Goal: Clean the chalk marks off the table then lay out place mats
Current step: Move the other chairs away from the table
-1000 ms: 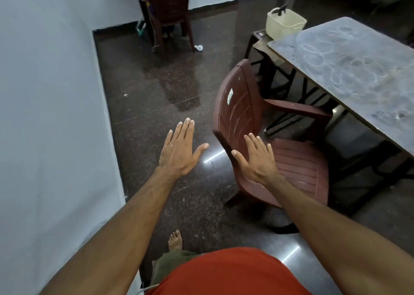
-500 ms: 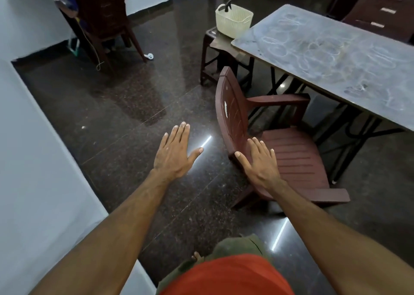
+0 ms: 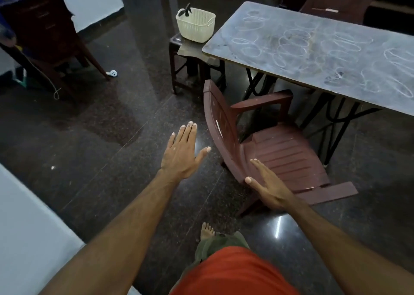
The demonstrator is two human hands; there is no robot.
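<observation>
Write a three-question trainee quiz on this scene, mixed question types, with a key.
1. True or false: the chalk marks are still on the table.
2. The cream basket stands on: A) the table, B) the small stool beside the table, C) the floor.
3. Fill in: both the left hand and the right hand hold ____.

Key: 1 true; 2 B; 3 nothing, their fingers are straight, and whether the right hand touches the brown chair cannot be told.
</observation>
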